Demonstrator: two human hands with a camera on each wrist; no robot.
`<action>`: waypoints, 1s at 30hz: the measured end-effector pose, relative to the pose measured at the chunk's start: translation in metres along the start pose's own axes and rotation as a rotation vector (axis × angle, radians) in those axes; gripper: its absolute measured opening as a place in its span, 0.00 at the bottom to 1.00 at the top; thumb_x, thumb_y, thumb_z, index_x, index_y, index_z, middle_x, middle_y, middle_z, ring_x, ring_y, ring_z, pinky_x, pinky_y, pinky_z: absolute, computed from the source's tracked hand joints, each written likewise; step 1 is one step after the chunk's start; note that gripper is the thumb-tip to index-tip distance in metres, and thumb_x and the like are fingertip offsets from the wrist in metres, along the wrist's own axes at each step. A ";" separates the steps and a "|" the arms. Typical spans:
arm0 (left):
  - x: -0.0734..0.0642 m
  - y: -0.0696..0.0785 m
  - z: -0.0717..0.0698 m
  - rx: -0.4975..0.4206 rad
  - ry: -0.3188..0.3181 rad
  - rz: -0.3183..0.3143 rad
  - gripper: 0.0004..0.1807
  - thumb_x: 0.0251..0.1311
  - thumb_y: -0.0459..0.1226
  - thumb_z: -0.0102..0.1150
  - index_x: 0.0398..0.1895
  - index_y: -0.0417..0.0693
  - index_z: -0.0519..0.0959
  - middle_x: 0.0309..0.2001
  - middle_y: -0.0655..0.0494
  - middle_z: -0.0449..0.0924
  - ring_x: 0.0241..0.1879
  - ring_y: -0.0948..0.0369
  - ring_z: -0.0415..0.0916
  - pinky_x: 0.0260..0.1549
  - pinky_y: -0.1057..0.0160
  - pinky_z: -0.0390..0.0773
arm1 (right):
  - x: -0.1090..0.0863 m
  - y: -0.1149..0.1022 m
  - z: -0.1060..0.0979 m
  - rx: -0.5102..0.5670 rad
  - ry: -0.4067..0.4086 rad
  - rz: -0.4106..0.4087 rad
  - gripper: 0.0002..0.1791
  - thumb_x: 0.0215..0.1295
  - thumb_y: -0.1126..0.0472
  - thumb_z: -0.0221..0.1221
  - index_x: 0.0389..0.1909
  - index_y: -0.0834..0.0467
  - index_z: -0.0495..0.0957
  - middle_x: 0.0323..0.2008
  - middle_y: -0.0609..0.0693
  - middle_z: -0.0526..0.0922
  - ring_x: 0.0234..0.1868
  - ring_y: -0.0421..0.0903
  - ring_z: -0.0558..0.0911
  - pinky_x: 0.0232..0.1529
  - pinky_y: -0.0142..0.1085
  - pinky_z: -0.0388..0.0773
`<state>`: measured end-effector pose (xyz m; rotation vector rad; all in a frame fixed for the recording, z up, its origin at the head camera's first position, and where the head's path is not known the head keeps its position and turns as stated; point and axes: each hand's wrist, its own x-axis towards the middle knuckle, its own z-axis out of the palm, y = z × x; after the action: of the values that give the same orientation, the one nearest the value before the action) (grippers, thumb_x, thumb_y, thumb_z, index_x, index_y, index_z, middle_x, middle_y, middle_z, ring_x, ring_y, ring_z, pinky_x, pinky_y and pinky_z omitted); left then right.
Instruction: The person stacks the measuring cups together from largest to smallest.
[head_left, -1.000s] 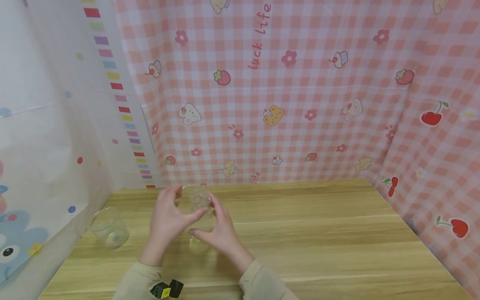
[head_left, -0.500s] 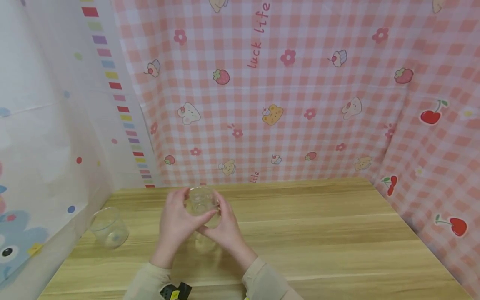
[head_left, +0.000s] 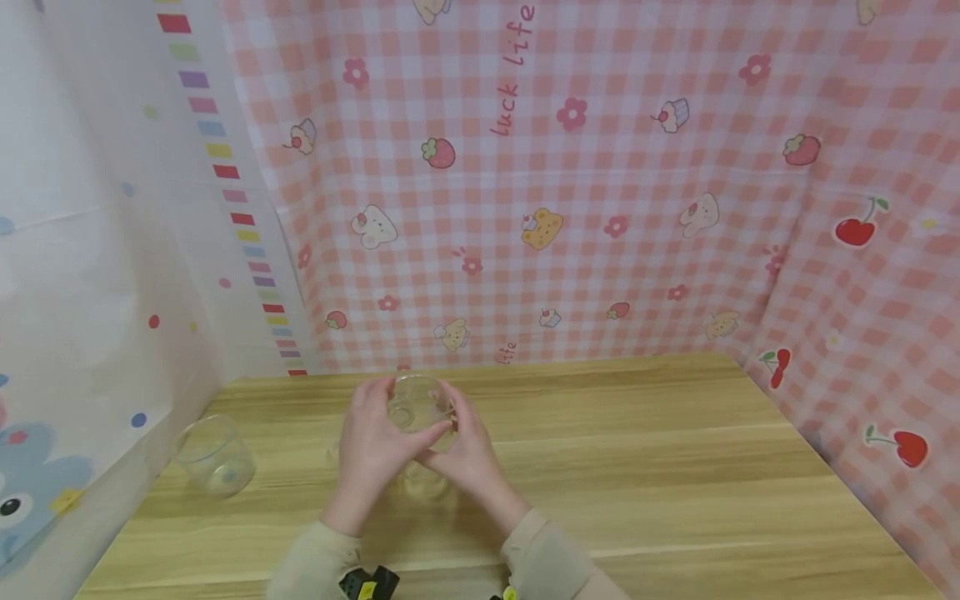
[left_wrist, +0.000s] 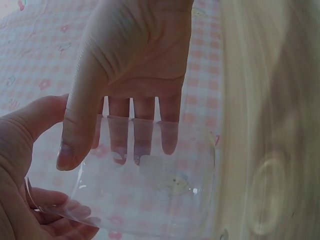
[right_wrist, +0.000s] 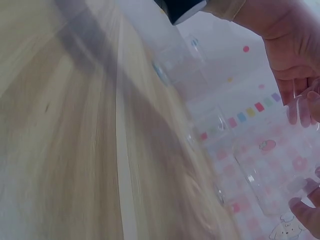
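Observation:
A clear, colourless cup is held upright between both hands, close over the table. My left hand grips its left side, with the thumb across the near face and the fingers behind the clear wall. On the other side, my right hand holds the cup, its thumb beside the left thumb. In the left wrist view, the cup spans the space between the hands. The right wrist view shows the cup's base edge facing the tabletop.
Another clear cup stands at the left of the wood-grain table. A clear edge peeks out left of my left wrist, mostly hidden. Printed cloth hangs behind the table and along both sides.
Both hands have shifted to the right with the cup between them. The clear edge beside my left wrist has come into view. The cup at the left stays in place.

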<state>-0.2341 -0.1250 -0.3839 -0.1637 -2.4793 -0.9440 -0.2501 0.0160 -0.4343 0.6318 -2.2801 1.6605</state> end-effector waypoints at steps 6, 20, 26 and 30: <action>0.001 0.003 0.011 0.021 0.004 0.018 0.56 0.32 0.58 0.81 0.62 0.33 0.72 0.54 0.41 0.72 0.51 0.46 0.72 0.48 0.45 0.78 | 0.001 0.008 -0.010 0.016 -0.010 -0.008 0.51 0.47 0.61 0.76 0.72 0.57 0.60 0.63 0.60 0.71 0.60 0.58 0.74 0.58 0.51 0.74; -0.001 0.009 0.026 -0.027 -0.028 0.054 0.57 0.32 0.59 0.81 0.63 0.32 0.70 0.59 0.37 0.70 0.57 0.43 0.70 0.54 0.42 0.74 | -0.001 0.026 -0.029 0.091 -0.035 0.008 0.50 0.47 0.66 0.74 0.72 0.55 0.60 0.63 0.59 0.71 0.59 0.59 0.74 0.61 0.52 0.72; 0.001 0.004 0.025 -0.127 -0.102 0.065 0.57 0.34 0.54 0.82 0.66 0.34 0.67 0.55 0.42 0.72 0.52 0.48 0.72 0.50 0.48 0.78 | -0.003 0.031 -0.040 0.133 -0.066 0.051 0.50 0.50 0.65 0.74 0.73 0.53 0.60 0.64 0.59 0.69 0.60 0.60 0.72 0.63 0.51 0.71; 0.004 -0.002 0.021 -0.277 -0.189 0.034 0.56 0.39 0.49 0.82 0.71 0.36 0.63 0.58 0.41 0.71 0.57 0.49 0.71 0.53 0.50 0.78 | -0.004 0.033 -0.046 0.138 -0.083 0.060 0.50 0.52 0.62 0.75 0.74 0.50 0.59 0.65 0.57 0.69 0.62 0.58 0.70 0.63 0.50 0.70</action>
<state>-0.2470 -0.1129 -0.3971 -0.4023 -2.4928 -1.3080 -0.2646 0.0690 -0.4487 0.6808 -2.2766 1.8655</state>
